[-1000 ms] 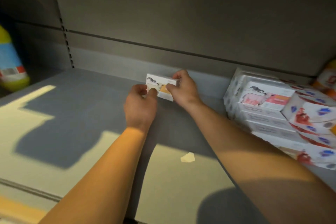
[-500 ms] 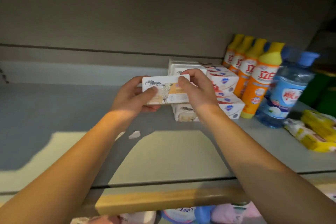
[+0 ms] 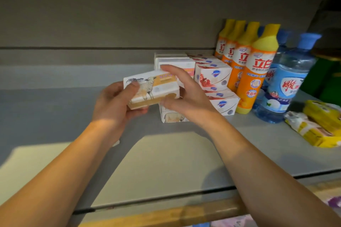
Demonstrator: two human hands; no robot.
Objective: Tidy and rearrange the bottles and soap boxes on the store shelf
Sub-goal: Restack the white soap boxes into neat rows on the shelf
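Note:
A white soap box with a sheep picture [image 3: 153, 89] is held above the grey shelf [image 3: 55, 116], tilted a little. My left hand [image 3: 114, 103] grips its left end, thumb on top. My right hand [image 3: 184, 94] holds its right end between fingers and thumb. Just behind it stands a stack of the same white sheep soap boxes [image 3: 172, 116]. Next to that stack are white soap boxes with red and blue print [image 3: 214, 77]. Right of them stand several orange bottles with yellow caps [image 3: 256, 72] and blue bottles [image 3: 287, 86].
Yellow packets [image 3: 317, 125] lie at the right end of the shelf. Something green [image 3: 326, 79] stands in the far right corner. A wooden rail [image 3: 166, 214] runs along the shelf's front edge. A small white scrap [image 3: 116, 143] lies on the shelf under my left wrist.
The box was lifted from the back of the shelf and carried right toward the stack. It now sits tilted, in front of the stacked boxes; both hands keep hold.

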